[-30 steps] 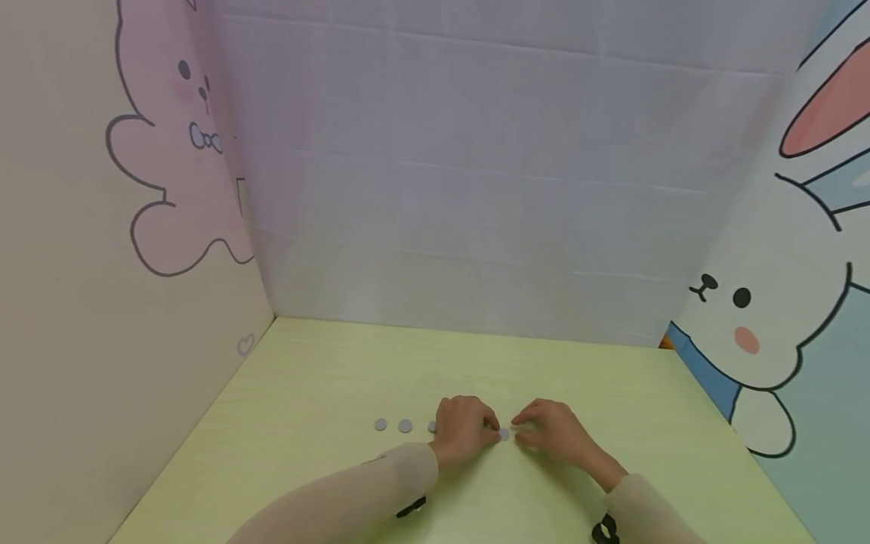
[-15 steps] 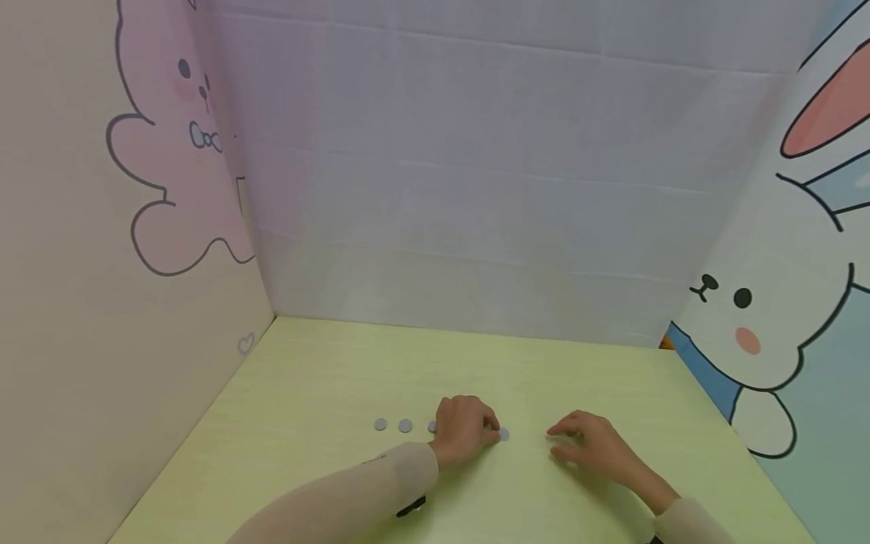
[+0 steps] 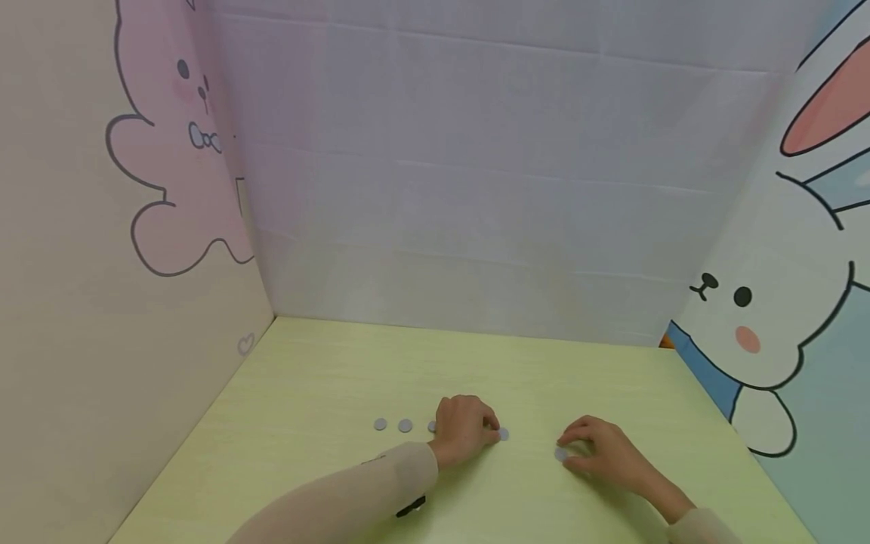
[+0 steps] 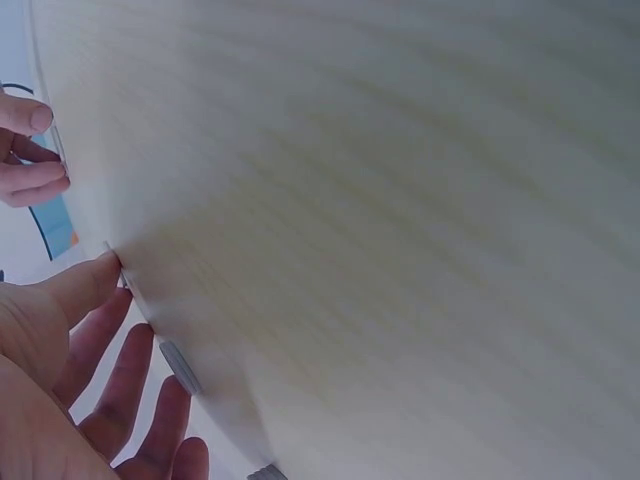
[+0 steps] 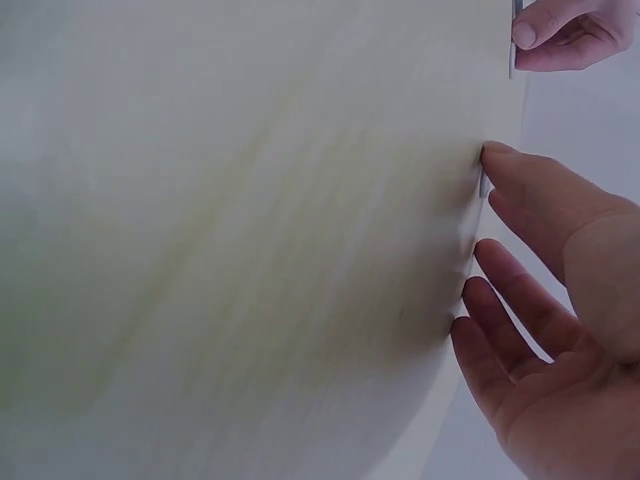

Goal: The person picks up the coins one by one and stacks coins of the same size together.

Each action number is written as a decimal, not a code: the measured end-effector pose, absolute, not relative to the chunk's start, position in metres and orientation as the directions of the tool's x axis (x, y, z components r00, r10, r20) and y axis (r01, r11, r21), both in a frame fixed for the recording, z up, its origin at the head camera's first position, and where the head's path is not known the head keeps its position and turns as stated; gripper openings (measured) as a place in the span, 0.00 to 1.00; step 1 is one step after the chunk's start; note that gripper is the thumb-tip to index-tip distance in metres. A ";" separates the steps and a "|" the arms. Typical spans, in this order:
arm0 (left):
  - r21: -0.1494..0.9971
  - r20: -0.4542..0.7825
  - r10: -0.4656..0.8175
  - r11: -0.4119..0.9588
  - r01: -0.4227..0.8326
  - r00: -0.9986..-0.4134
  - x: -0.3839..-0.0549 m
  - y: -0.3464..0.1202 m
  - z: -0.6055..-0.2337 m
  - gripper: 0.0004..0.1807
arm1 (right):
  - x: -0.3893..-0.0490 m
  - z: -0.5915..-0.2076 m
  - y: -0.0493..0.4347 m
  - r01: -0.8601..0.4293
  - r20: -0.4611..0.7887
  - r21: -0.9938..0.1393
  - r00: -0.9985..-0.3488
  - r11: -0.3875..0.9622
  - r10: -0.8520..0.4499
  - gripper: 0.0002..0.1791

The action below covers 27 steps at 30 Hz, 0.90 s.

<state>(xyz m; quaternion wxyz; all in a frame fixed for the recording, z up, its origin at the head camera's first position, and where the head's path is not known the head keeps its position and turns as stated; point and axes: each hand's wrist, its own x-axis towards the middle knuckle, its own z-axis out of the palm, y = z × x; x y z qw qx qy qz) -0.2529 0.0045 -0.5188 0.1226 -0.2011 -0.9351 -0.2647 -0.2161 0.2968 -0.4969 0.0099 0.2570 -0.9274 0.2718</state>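
In the head view, my left hand (image 3: pixel 465 429) rests on the table with its thumb and index fingertip at the left edge of a grey coin (image 3: pixel 504 434). Farther right, another grey coin (image 3: pixel 560 453) lies between the thumb and index finger of my right hand (image 3: pixel 601 453), which pinch it at the tabletop. The right wrist view shows that coin edge-on (image 5: pixel 484 183) by the fingertips. Below my left fingers, the left wrist view shows a small stack of coins (image 4: pixel 180 368) with layered edges.
Left of my left hand, a row of grey coins runs along the yellow table (image 3: pixel 326 378): an outer one (image 3: pixel 380 425), a second one (image 3: pixel 405 425) and one partly hidden by the hand (image 3: pixel 432 427). A white back wall (image 3: pixel 476 189) and printed side walls enclose the table.
My right hand has moved right, away from the coin at my left fingertips, and lowered its fingers around another coin that now shows between them. My left hand has stayed in place.
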 end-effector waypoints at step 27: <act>0.446 0.320 0.315 0.782 0.435 -0.894 -0.253 0.003 -0.517 0.07 | -0.222 -0.505 0.297 -0.526 0.225 -0.430 -0.849 0.733 -0.477 0.05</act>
